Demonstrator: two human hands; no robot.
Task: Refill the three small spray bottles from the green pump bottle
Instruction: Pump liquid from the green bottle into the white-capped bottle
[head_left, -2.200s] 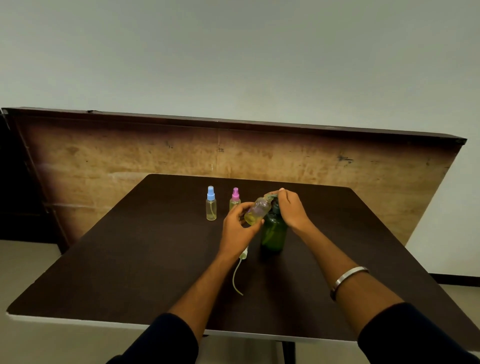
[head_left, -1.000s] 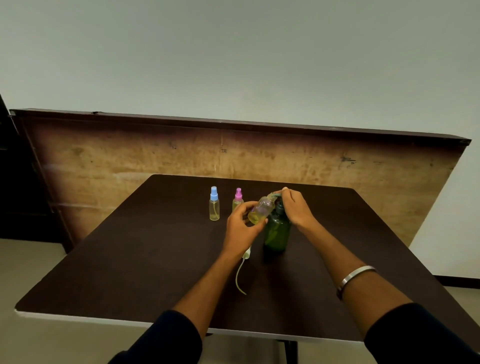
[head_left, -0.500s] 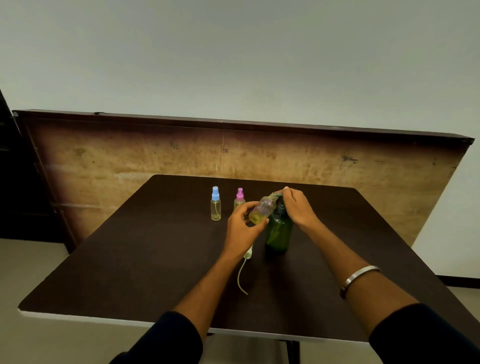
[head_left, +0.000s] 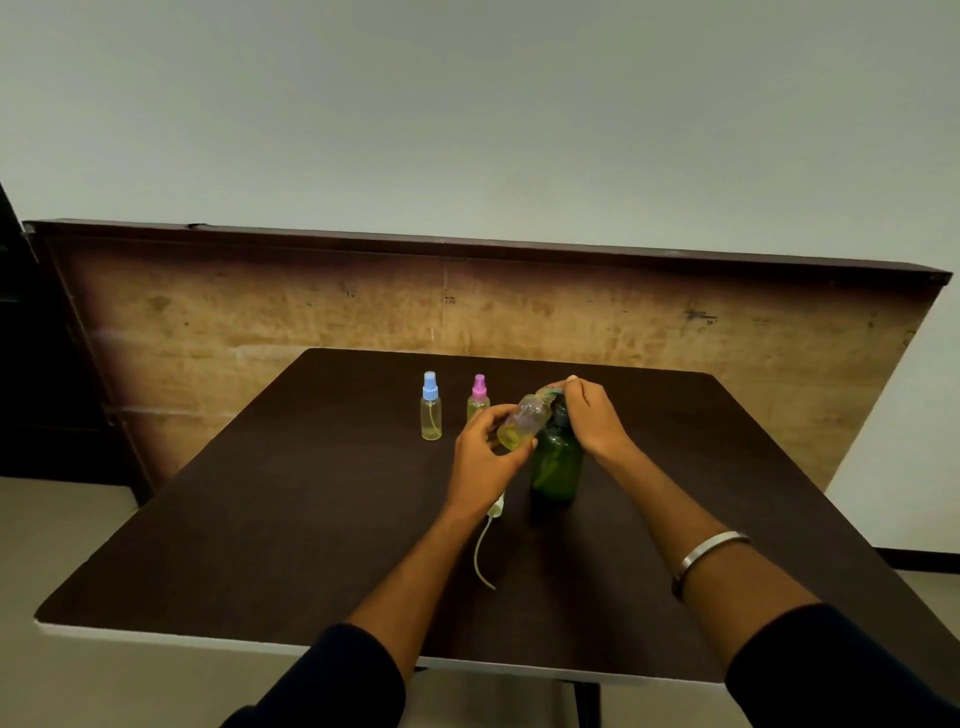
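meanwhile the left hand (head_left: 485, 457) pinches a tilted uncapped spray bottle (head_left: 522, 422) at the spout of the green pump bottle (head_left: 556, 462), right hand (head_left: 592, 415) curled over its pump head.

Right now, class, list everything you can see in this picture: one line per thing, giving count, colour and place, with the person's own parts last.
green pump bottle: 1, dark green, upright on the table, centre.
open spray bottle: 1, clear with yellow liquid, tilted, neck at the pump spout.
blue-capped spray bottle: 1, clear, yellowish liquid, standing left of centre.
pink-capped spray bottle: 1, clear, standing beside the blue-capped one.
loose spray head with tube: 1, whitish, lying on the table under the left wrist.
table: 1, dark brown top.
board: 1, tan, on edge behind the table.
bangle: 1, silver, right wrist.
left hand: holds the open spray bottle.
right hand: on the pump head.
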